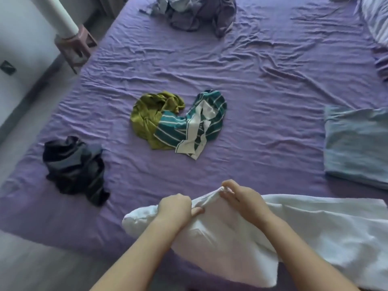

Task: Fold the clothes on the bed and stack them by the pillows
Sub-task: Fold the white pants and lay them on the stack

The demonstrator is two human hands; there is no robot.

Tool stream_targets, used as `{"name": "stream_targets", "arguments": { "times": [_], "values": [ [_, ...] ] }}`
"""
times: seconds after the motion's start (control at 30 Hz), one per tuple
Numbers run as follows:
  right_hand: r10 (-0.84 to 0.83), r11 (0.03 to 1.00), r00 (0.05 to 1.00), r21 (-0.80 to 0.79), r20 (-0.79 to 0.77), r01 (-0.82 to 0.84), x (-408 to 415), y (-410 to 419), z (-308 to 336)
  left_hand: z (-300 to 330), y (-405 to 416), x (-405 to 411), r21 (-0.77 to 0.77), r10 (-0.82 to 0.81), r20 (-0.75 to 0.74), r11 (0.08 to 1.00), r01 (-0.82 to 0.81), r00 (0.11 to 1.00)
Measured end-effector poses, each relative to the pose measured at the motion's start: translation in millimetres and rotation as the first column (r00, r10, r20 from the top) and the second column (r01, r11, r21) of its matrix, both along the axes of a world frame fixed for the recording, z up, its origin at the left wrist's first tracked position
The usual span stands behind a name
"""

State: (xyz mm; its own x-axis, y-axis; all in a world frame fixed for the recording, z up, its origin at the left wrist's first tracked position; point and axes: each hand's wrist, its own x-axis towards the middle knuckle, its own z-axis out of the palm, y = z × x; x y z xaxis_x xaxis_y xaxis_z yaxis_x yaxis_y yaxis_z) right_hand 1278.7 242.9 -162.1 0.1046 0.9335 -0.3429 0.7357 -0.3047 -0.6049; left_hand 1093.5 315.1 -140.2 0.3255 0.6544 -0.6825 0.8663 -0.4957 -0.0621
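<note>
Nearest you, your two hands are working the white garment (294,223) at the near edge of the purple bed sheet (252,85). Your left hand (176,206) is gripping a gathered fold of it, fingers curled round the cloth with the thumb showing beneath. Your right hand (243,196) is pinching a bunched corner just beside it, fingertips closed on a small twisted peak. The two grips are sitting close together at the garment's left end, and the bulk of the soft, matte, thick-looking fabric is trailing away to your right along the bed's edge. So its long axis is running left to right, and your right hand is the nearer one to slide out along the hem and spread it, by my reading.

Going left to right across the bed: a dark crumpled garment (73,169) is lying near the left edge; in the middle an olive-green piece (147,118) is touching and partly lying under a teal striped shirt (197,122) with white trim; a greyish heap (195,11) is waiting at the far side. At the right a pale blue folded piece (357,143) is lying flat, with a striped pillow (375,15) well beyond it in the far corner.
</note>
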Motion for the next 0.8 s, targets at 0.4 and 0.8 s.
{"name": "stream_targets", "arguments": {
  "times": [0.4, 0.8],
  "values": [
    [-0.141, 0.987, 0.989, -0.071, 0.047, 0.144, -13, 122, -116, -117, 151, -13, 0.027, -0.211, 0.041, 0.977, 0.21, 0.977],
    [0.026, 0.951, 0.858, 0.253, 0.513, -0.18, 17, 140, -140, -156, 187, -85, 0.089, -0.131, 0.229, 0.99, 0.113, 0.965]
  ]
}}
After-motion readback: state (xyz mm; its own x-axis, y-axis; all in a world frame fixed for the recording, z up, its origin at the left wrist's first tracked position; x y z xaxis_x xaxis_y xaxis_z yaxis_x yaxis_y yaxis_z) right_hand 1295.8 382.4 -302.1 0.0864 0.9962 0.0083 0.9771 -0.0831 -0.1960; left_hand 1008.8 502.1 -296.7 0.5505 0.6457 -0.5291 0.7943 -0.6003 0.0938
